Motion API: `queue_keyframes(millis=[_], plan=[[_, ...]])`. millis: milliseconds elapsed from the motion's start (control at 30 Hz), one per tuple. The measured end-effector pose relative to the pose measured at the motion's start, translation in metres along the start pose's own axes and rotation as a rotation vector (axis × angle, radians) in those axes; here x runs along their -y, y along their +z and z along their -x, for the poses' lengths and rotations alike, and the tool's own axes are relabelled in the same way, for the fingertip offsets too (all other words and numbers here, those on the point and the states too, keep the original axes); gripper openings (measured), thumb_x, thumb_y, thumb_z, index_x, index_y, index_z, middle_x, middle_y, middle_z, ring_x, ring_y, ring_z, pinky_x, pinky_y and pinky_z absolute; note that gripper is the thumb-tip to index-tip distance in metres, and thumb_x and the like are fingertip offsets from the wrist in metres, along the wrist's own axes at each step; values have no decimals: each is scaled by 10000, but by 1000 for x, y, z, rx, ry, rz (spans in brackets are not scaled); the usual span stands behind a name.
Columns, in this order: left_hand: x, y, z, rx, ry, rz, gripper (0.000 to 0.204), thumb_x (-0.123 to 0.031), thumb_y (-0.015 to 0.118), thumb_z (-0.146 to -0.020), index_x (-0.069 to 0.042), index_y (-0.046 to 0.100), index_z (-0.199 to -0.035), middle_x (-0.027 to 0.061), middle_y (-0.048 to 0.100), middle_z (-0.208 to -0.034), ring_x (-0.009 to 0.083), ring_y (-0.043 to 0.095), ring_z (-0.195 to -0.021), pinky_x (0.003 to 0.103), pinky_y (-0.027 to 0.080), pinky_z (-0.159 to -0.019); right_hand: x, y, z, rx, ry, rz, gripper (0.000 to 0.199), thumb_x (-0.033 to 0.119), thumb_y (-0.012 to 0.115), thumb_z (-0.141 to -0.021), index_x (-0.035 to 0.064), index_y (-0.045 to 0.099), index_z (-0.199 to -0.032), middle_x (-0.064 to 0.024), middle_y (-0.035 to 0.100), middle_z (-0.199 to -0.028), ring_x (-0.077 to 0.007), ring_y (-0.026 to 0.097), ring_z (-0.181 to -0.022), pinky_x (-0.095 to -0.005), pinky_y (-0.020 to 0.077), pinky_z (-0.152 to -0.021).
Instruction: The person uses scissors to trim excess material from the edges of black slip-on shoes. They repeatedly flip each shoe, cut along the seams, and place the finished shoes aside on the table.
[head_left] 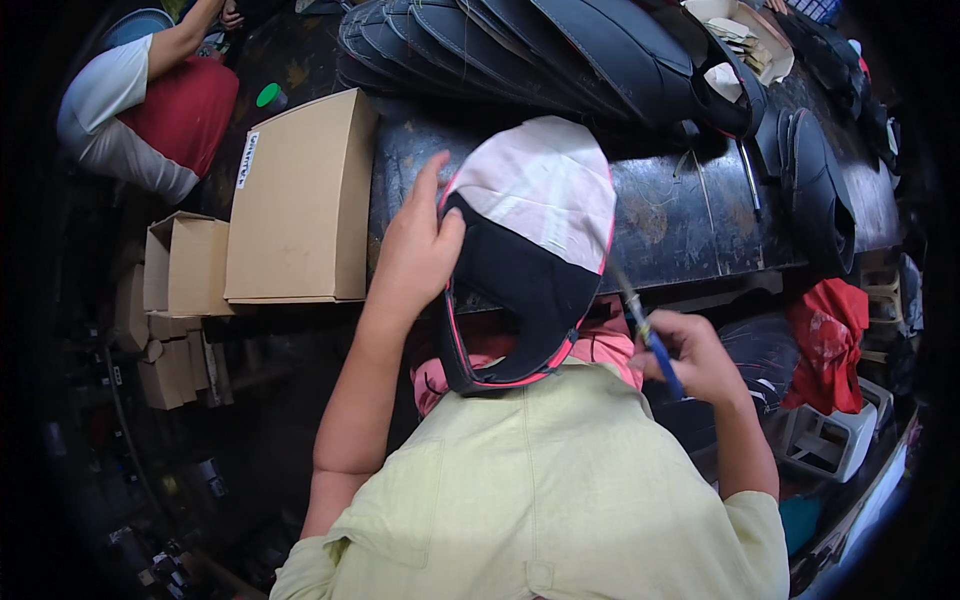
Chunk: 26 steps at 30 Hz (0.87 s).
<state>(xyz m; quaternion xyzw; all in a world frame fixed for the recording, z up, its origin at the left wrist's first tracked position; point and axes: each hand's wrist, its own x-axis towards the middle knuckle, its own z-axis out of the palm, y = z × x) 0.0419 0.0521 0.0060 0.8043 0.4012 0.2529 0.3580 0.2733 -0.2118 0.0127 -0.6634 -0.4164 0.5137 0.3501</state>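
A black shoe upper [520, 285] with a white lining and pink edging lies between the table edge and my lap, tilted, its opening toward me. My left hand [418, 245] grips its left edge; the thumb rests on the black part near the white lining, and some fingers are hidden behind it. To the right, my right hand [693, 358] is closed around a slim blue-handled tool [658, 352] with a thin metal tip. That tip points up beside the right edge of the upper. Motion blur keeps its exact kind unclear.
Several stacked black uppers [520, 60] cover the back of the dark table [690, 225]; more [815, 180] stand at the right. A closed cardboard box [300, 200] and a smaller open box [190, 265] sit left. Another person [150, 110] is at far left. A red cloth [828, 340] hangs at right.
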Motion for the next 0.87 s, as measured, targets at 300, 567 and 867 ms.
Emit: queue_keyframes(millis=[300,567,867], plan=[[-47,13,43,348,554,-218,267,-265,845,-744,-90,667,-840,55,639,-847,272,625,-795,392,459,-772,-10,22,2,156,301,-477,293,308,715,-1008,19,664,-990,-23,647,-753,-79,619,-637,-223,497,-587],[-29,48,36,464,404,-392,271,-270,795,-808,-60,633,-863,106,622,-826,318,662,-831,450,508,-732,-24,35,7,87,301,-526,298,320,682,-1028,29,665,-965,-30,649,-757,-82,614,-633,-232,494,-591],[-31,68,14,372,462,-332,115,-127,694,-838,-29,645,-872,142,651,-839,362,675,-808,476,536,-745,-10,17,38,249,281,-605,503,525,650,-988,24,665,-943,-1,595,-794,-88,522,-742,-248,419,-684]])
